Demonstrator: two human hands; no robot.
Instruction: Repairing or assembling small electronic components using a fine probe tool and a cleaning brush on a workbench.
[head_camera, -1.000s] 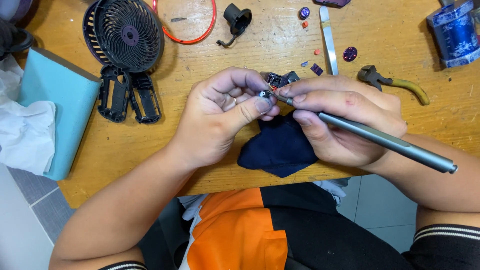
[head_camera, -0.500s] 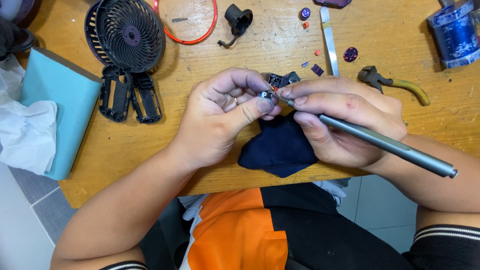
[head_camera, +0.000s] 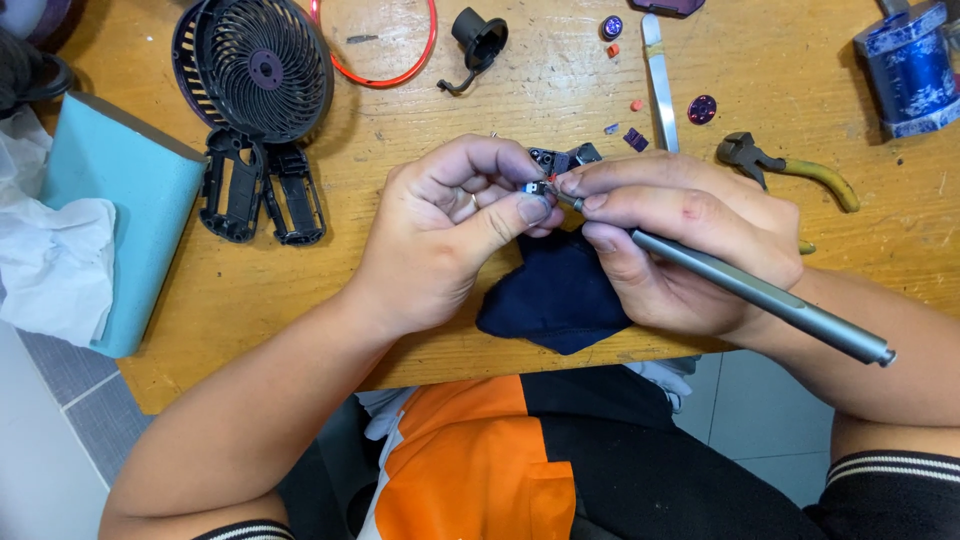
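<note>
A small dark metal part (head_camera: 537, 188), largely hidden by fingertips, is pinched in the left hand (head_camera: 450, 235) above the wooden table (head_camera: 300, 290), while a slim grey metal screwdriver (head_camera: 760, 297) is gripped pen-like in the right hand (head_camera: 690, 245), its tip obscured at the part.

Left hand (head_camera: 450, 225) pinches a small part (head_camera: 537, 188); right hand (head_camera: 690, 240) presses a grey screwdriver (head_camera: 760, 295) against it.

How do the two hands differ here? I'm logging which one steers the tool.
The left hand pinches a small dark part between thumb and fingers; the right hand grips a grey pen-shaped tool, tip at that part. Both are bare and meet above the wooden table.
</note>
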